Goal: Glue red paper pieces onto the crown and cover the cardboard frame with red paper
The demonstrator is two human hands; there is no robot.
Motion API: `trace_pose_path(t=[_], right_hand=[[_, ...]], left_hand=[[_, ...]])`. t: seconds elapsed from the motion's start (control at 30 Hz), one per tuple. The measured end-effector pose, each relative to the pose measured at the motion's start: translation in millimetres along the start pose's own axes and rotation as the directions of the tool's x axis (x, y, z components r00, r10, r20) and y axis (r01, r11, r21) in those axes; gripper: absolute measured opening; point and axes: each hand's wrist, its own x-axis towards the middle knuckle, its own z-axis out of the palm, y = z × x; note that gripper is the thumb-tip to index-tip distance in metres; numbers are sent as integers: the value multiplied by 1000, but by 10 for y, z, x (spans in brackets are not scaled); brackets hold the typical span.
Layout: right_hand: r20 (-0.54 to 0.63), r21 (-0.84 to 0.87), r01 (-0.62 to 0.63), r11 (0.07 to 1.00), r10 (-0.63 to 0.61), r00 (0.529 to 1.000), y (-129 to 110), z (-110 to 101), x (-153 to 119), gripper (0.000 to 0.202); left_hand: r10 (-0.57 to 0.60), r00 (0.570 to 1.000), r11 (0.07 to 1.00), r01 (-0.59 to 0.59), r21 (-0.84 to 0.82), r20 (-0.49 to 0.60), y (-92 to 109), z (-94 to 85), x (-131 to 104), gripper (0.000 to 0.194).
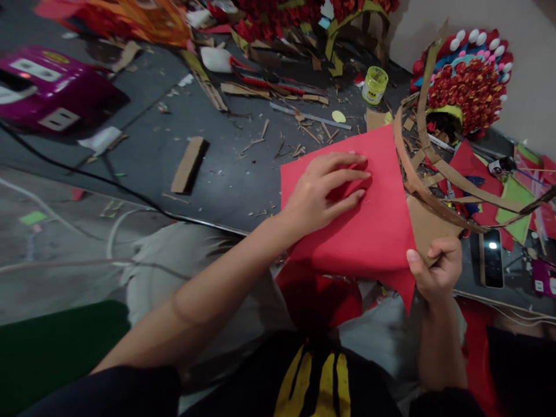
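A red sheet (382, 202) lies at the table's near edge, with one corner hanging down over it. My left hand (325, 188) rests on top of the sheet, fingers spread and slightly bent. At the sheet's right side, my right hand (436, 266) pinches a piece of brown cardboard (428, 223), its thumb by the sheet's edge. The cardboard lies partly beneath the red sheet. A curved cardboard frame (408, 156) stands just beyond the sheet's right edge. More red material (319, 295) is on my lap below the sheet.
A purple device (65, 92) sits at the left, with a black cable (87, 174) along the table edge. A cardboard strip (187, 165), yellow jar (375, 86) and scraps lie on the table. At the right are a decorated piece (471, 87) and a phone (492, 259).
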Motion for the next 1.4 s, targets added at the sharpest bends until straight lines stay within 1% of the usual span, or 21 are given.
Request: trace_pose_path(t=[0.1, 0.2, 0.3, 0.4, 0.53, 0.67, 0.77, 0.83, 0.9, 0.97, 1.1, 1.17, 1.23, 1.4], right_hand=[[1, -7, 8, 1000, -8, 1000, 10, -3, -9, 22], [14, -14, 19, 1000, -18, 1000, 30, -1, -22, 21], [35, -17, 25, 1000, -25, 999, 36, 21, -38, 21], [49, -26, 43, 999, -42, 998, 15, 55, -48, 22], [74, -80, 93, 992, -87, 993, -12, 84, -54, 19], [115, -109, 123, 986, -111, 987, -2, 85, -67, 17], [123, -106, 114, 988, -101, 987, 2, 88, -72, 16], [122, -110, 119, 987, -105, 987, -4, 94, -66, 16], [121, -118, 125, 985, -111, 986, -14, 100, -54, 16], [114, -123, 118, 985, -104, 988, -23, 101, -42, 17], [91, -119, 66, 991, -55, 994, -26, 87, -43, 18], [78, -119, 42, 992, -33, 996, -17, 77, -55, 18], [74, -117, 22, 993, -13, 997, -5, 70, -69, 19], [69, -93, 6, 996, 0, 998, 21, 62, -80, 20]], left_hand=[[84, 996, 996, -84, 10, 4, 8, -8, 3, 16], [187, 982, 982, -187, -16, 12, 9, -7, 1, 11], [257, 966, 966, -257, 20, -11, 8, -2, -14, 11], [263, 964, 952, -264, 155, 29, 24, 5, -44, 15], [212, 969, 914, -243, 325, 127, 83, 46, -80, 22], [206, 966, 891, -250, 380, 153, 131, 107, -83, 26], [217, 966, 878, -257, 405, 142, 126, 129, -76, 24], [202, 970, 880, -239, 411, 133, 105, 134, -77, 22], [164, 979, 900, -197, 389, 118, 79, 137, -80, 20], [109, 990, 934, -133, 333, 91, 55, 144, -79, 17], [13, 1000, 989, -14, 148, 9, 32, 163, -59, 14], [-4, 1000, 998, 6, 61, -19, 30, 167, -45, 13], [-15, 999, 1000, 16, 8, -29, 28, 164, -37, 12], [-54, 998, 998, 53, -31, -28, 23, 140, -35, 10]])
